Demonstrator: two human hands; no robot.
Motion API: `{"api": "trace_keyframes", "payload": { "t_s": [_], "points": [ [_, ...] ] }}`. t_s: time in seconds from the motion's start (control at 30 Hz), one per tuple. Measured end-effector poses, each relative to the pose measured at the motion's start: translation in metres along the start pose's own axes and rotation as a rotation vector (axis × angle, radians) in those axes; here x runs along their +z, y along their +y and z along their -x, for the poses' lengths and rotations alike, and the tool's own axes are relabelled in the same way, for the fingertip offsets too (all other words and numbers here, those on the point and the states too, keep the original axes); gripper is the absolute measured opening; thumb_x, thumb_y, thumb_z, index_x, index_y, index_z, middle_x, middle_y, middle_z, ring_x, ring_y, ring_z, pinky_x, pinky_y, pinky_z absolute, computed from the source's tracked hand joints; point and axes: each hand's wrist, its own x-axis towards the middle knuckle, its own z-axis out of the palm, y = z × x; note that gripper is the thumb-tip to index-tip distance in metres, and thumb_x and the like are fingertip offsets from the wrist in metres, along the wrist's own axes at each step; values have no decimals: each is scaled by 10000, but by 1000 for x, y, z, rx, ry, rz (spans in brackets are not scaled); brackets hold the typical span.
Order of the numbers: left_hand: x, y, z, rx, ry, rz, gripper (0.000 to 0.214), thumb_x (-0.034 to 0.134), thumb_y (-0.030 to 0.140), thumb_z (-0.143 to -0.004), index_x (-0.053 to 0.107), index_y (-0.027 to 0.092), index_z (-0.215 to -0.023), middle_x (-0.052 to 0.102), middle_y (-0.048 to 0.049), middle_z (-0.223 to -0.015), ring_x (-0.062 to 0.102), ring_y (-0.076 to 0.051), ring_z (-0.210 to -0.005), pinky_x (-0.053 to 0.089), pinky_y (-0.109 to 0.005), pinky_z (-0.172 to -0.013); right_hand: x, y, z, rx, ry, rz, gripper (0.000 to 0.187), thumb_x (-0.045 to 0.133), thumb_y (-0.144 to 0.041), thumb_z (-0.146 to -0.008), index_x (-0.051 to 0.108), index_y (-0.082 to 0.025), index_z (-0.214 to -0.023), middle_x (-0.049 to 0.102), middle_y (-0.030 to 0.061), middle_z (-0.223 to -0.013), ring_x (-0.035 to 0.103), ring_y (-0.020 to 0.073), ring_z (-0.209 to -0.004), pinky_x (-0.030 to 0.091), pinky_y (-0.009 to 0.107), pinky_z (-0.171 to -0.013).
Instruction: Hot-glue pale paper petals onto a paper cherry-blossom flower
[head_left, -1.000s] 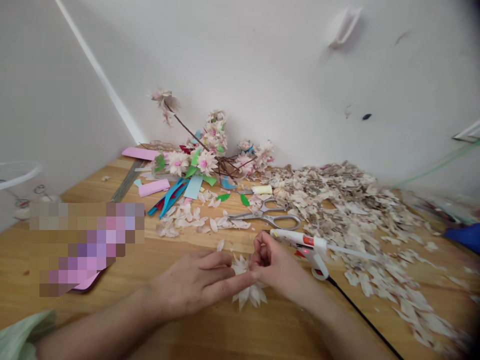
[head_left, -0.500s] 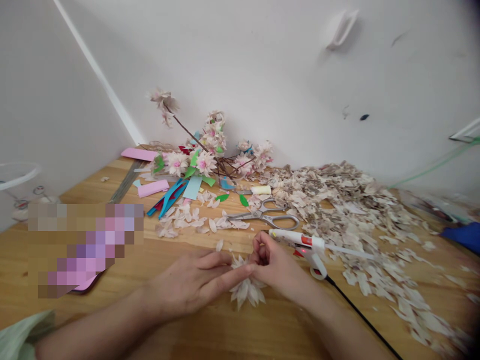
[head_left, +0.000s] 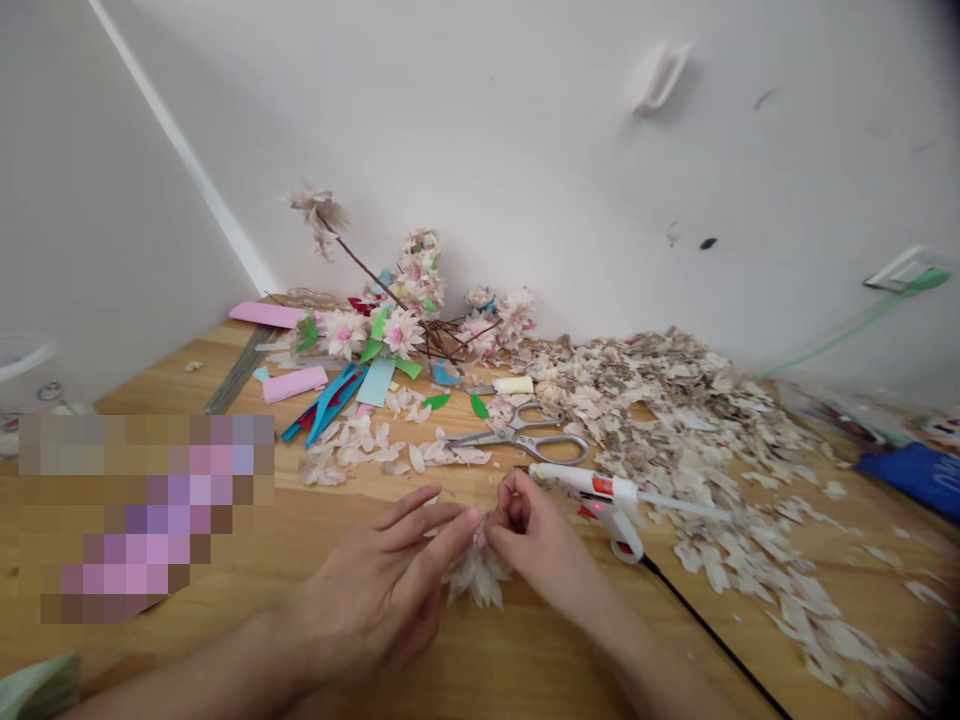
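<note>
A white flower (head_left: pixel 478 580) of thin pointed petals is between my hands at the near middle of the table, its upper part covered by fingers. My left hand (head_left: pixel 394 565) is closed on its left side, index fingertip at the flower's top and thumb low and partly hidden. My right hand (head_left: pixel 534 530) is in a pinch at the flower's top right, touching the left fingertips. Whatever is in that pinch is hidden. Just right of it lies a white hot glue gun (head_left: pixel 589 483) with a small red light, a glue stick out its back and a black cord.
Scissors (head_left: pixel 525 438), loose pale petals (head_left: pixel 360 435) and blue strips (head_left: pixel 334 400) lie beyond my hands. A big heap of dry petals (head_left: pixel 660 400) spreads along the right. Finished flowers on twigs (head_left: pixel 401 330) lean at the wall. A blurred pink-purple object (head_left: pixel 142 560) is at left.
My left hand has turned from lying flat over the flower to a more upright, curled pose. The right pinch stays at the flower's top. The view has shifted slightly right.
</note>
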Motion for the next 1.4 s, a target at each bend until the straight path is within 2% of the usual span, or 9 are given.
{"api": "trace_keyframes", "payload": {
  "t_s": [0.13, 0.33, 0.5, 0.77, 1.03, 1.23, 1.4],
  "points": [
    [1, -1, 0, -3, -20, -7, 695, 472, 13, -748, 220, 32, -1396, 713, -108, -1045, 580, -222, -1134, 436, -434, -1035, 0, -2, 0, 9, 26, 7, 189, 526, -192, -597, 359, -239, -673, 415, -104, -528, 391, 96, -502, 310, 226, -486],
    [3, -2, 1, 4, -45, -8, 641, 465, 27, -741, 290, 34, -1358, 702, -125, -1048, 572, -238, -1139, 441, -452, -1028, 3, 0, 1, -32, 79, -19, 206, 546, -206, -634, 349, -240, -681, 403, -99, -538, 373, 95, -491, 292, 222, -468],
    [4, -2, 2, 0, -20, -34, 585, 465, 28, -744, 343, 31, -1317, 682, -154, -1085, 583, -232, -1125, 452, -440, -1019, 5, 4, 2, -39, 61, -108, 228, 543, -221, -666, 321, -246, -715, 415, -87, -579, 402, 106, -537, 334, 226, -502],
    [6, -3, 1, 37, -4, -72, 656, 449, 2, -761, 255, 42, -1386, 696, -133, -1065, 575, -214, -1144, 420, -441, -1047, 6, 4, 0, -6, 79, -195, 267, 544, -262, -638, 288, -254, -710, 379, -104, -550, 348, 87, -463, 288, 213, -434],
    [8, -4, 3, -10, 17, -82, 722, 413, -23, -735, 181, 39, -1415, 703, -133, -1067, 572, -234, -1151, 445, -474, -1016, 5, 5, 0, -41, 152, -62, 239, 521, -235, -609, 294, -257, -677, 384, -96, -545, 375, 112, -507, 287, 240, -475],
    [11, -3, 3, 9, 0, -96, 592, 425, -18, -734, 356, 34, -1320, 682, -144, -1097, 562, -229, -1157, 425, -469, -1039, 7, 5, 0, -36, 135, -77, 244, 537, -257, -631, 301, -256, -692, 384, -96, -557, 374, 108, -510, 292, 235, -476],
    [12, -3, 1, 1, -49, -111, 540, 437, -1, -766, 385, 27, -1303, 673, -138, -1115, 557, -228, -1149, 427, -455, -1040, 9, 2, 2, -26, 130, -115, 260, 556, -259, -630, 304, -251, -691, 369, -102, -554, 359, 95, -503, 297, 220, -460]
  ]
}}
